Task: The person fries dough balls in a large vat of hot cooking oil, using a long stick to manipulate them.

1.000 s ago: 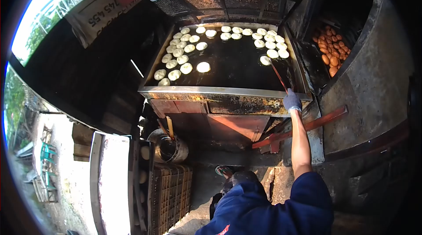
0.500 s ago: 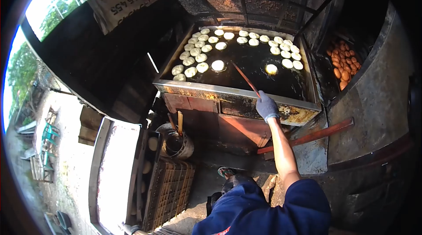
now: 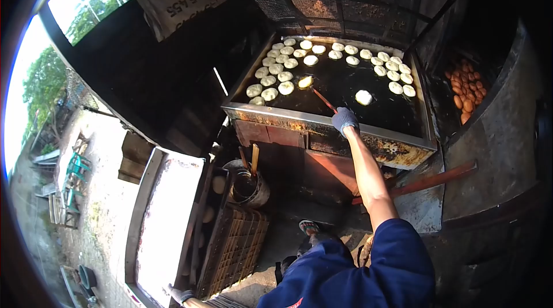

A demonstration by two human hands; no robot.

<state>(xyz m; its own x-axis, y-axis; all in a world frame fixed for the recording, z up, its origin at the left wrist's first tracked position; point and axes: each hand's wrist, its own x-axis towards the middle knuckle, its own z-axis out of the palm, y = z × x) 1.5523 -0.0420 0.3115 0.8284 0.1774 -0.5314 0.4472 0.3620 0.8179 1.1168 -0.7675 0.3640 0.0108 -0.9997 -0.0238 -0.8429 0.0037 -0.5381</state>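
My right hand [image 3: 345,119], in a grey-blue knit glove, is closed around a thin reddish stick [image 3: 324,99] above the front rim of a wide metal frying vat [image 3: 340,129]. The stick's far end meets a yellowish dough piece [image 3: 305,82] in the dark oil. A paler dough piece [image 3: 363,97] floats apart to the right. Several pale rounds [image 3: 269,94] crowd the vat's left side, with more along the back and right. At the bottom left, my gloved left hand [image 3: 182,295] is at the edge of a sunlit tray [image 3: 167,216]; glare washes out its fingers.
Browned pieces [image 3: 465,86] lie in a dark container right of the vat. A mesh lid [image 3: 357,5] stands raised behind it. Below the front are a bucket [image 3: 252,191] with sticks in it and a slatted crate [image 3: 239,244]. A red bar [image 3: 423,183] juts out at right.
The stick's tip has moved left onto the dough piece, which now shows a yellow side instead of white. The separate piece at right looks white rather than yellowish. The view has shifted slightly.
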